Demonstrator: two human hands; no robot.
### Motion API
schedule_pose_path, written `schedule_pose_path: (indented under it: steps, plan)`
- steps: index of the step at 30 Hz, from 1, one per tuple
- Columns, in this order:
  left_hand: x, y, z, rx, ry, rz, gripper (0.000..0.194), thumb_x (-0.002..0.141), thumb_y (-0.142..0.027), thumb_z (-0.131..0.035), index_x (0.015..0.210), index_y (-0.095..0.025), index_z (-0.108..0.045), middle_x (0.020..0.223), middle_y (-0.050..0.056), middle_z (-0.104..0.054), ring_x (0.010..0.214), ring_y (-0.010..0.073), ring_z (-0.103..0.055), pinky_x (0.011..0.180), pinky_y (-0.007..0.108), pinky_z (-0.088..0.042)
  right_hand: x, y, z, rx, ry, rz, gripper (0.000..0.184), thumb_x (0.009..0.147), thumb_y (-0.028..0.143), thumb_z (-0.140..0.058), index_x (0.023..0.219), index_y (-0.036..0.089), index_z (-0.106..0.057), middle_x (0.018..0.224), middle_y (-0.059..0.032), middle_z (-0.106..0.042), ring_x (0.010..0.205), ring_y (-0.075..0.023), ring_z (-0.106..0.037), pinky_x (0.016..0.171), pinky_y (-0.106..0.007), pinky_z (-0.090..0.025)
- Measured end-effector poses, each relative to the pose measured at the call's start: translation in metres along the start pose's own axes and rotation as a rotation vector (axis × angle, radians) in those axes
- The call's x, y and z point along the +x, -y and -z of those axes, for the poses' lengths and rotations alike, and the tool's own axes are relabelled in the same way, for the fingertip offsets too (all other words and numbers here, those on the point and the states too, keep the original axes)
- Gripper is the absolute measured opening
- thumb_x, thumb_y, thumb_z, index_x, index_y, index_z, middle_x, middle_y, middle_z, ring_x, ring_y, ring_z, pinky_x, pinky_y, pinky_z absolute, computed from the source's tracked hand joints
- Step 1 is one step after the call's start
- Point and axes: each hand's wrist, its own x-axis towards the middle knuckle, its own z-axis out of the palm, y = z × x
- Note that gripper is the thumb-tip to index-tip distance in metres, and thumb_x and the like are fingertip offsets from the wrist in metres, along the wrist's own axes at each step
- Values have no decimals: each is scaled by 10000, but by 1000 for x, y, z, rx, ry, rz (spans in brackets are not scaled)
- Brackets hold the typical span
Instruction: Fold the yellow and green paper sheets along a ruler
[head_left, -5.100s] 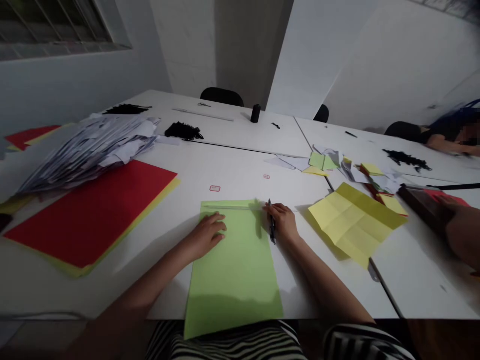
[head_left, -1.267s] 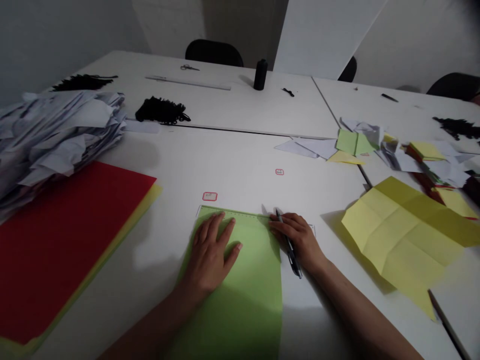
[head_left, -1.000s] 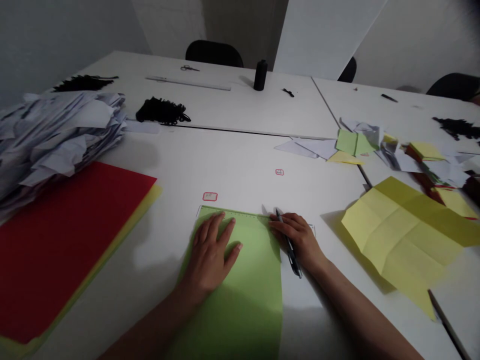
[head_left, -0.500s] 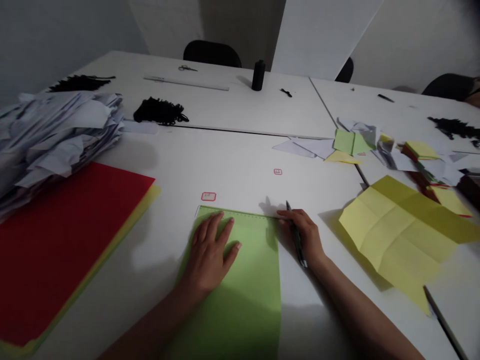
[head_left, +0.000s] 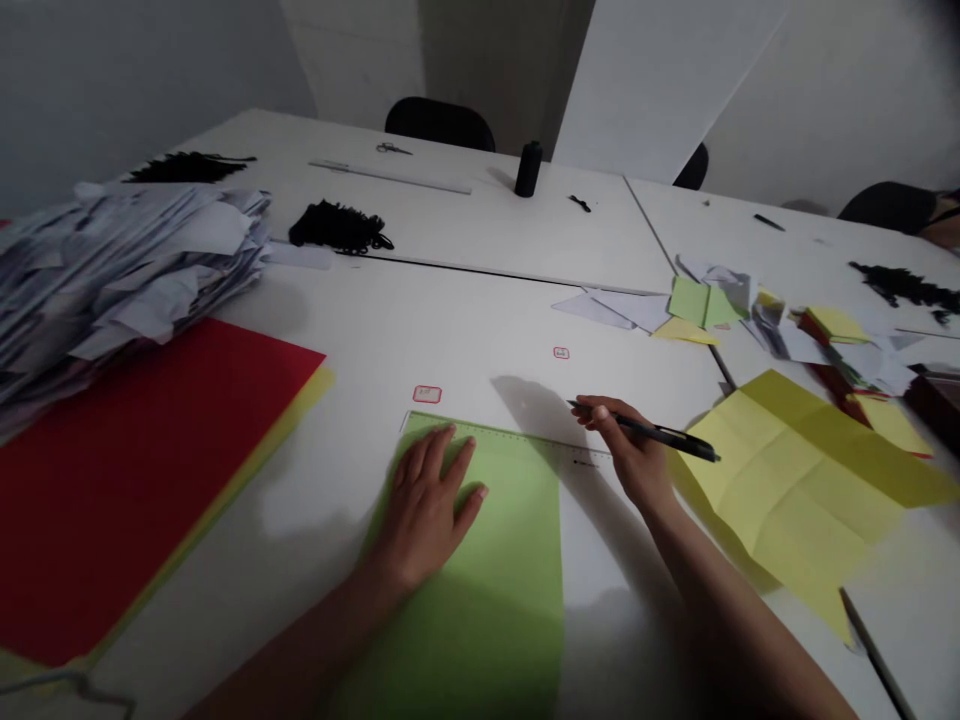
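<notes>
A green sheet of paper (head_left: 495, 590) lies on the white table in front of me. Across its far edge rests a clear ruler (head_left: 517, 438), whose right end sticks out past the paper. My left hand (head_left: 429, 500) lies flat on the sheet and ruler with its fingers spread, fingertips near the far edge. Right of the sheet, my right hand (head_left: 626, 445) holds a dark pen (head_left: 675, 440) above the table, its tip pointing left. Beyond the sheet sits a small red-framed label (head_left: 427, 394) on the tabletop; a second label (head_left: 561, 353) is farther right.
On the left, red sheets (head_left: 172, 470) over yellow ones lie beside a heap of white paper (head_left: 150, 260). A creased yellow sheet (head_left: 795, 480) and paper scraps (head_left: 705, 300) are at right. Black yarn bundles (head_left: 341, 227), a black bottle (head_left: 529, 170) and scissors (head_left: 394, 149) stand farther back.
My right hand has lifted from the ruler's right part and moved right, and the pen has swung from steep to nearly level. The left hand stays on the sheet. The view has shifted slightly.
</notes>
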Motion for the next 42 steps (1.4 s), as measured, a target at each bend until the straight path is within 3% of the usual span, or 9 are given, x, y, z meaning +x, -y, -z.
schedule_pose_path:
  steps: [9,14,22,42]
  plan:
    - [-1,-1,1,-19,2,6,499,909,-390,-491,1357,-169,-504,1452,162,-395,1338,332,-351,1080,509,-340,36,1,-62,127,189,-70,347,811,512,-650,891,175,-651,783,-49,-667,710,-154,-616,651,-281,-510]
    - [-1,0,0,-35,6,8,498,910,-383,-485,1360,-169,-499,1458,163,-388,1343,328,-346,1091,516,-322,42,-9,-82,173,286,-83,320,811,493,-650,857,179,-605,743,-25,-633,685,-140,-583,615,-256,-463]
    - [0,0,-1,-12,1,6,503,904,-383,-494,1361,-172,-501,1454,154,-387,1327,332,-349,1073,505,-339,39,-15,-87,99,346,-71,235,780,397,-685,803,183,-591,700,9,-578,598,-110,-480,539,-230,-371]
    - [0,-1,0,5,9,10,498,907,-400,-491,1354,-179,-504,1452,153,-388,1327,332,-352,1070,500,-339,37,-22,-97,9,409,18,178,802,341,-638,745,196,-552,668,19,-557,589,-108,-465,558,-242,-370]
